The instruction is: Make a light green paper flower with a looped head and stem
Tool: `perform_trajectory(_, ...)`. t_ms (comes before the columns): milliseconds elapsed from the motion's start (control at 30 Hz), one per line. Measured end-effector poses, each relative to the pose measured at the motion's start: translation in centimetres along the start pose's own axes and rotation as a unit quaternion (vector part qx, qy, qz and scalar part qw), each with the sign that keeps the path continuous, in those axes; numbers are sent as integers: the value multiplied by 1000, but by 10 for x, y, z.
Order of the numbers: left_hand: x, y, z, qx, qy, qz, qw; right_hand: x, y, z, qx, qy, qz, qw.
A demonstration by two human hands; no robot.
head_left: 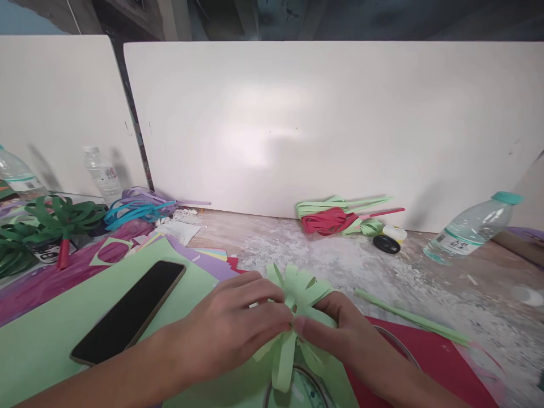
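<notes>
A light green paper flower with looped strip petals is held between my two hands, low in the middle of the view. The fingers of my left hand press on its centre from the left. On the other side, my right hand pinches the centre with its thumb in front, and its other fingers go behind the petals. Below the flower lies a roll of tape, partly covered by a petal. Light green paper sheets are spread under my left hand, and a red sheet lies under my right forearm.
A phone rests on the green paper. Red strip flowers and a tilted water bottle are near the white board. A rolled green paper stick lies at right, dark green paper flowers at left.
</notes>
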State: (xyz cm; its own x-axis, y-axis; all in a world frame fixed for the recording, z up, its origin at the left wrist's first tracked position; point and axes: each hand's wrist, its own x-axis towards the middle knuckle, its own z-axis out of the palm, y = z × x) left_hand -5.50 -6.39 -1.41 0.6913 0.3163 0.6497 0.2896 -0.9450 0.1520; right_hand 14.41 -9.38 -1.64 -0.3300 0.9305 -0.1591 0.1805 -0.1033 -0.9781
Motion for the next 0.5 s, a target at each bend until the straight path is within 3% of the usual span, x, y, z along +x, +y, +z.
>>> perform_trajectory(233, 0, 1, 4, -61, 0, -72, 995, 4, 4, -2, 14, -34, -41, 999)
perform_trajectory(367, -1, 3, 12, -67, 5, -167, 984, 6, 9, -3, -109, 32, -73, 991)
perform_trajectory(433, 2, 3, 14, -57, 7, -217, 974, 8, 11, -5, -220, 91, -136, 962)
perform_trajectory(500, 8, 3, 13, -61, 6, -269, 961, 10, 10, -8, -329, 136, -230, 906)
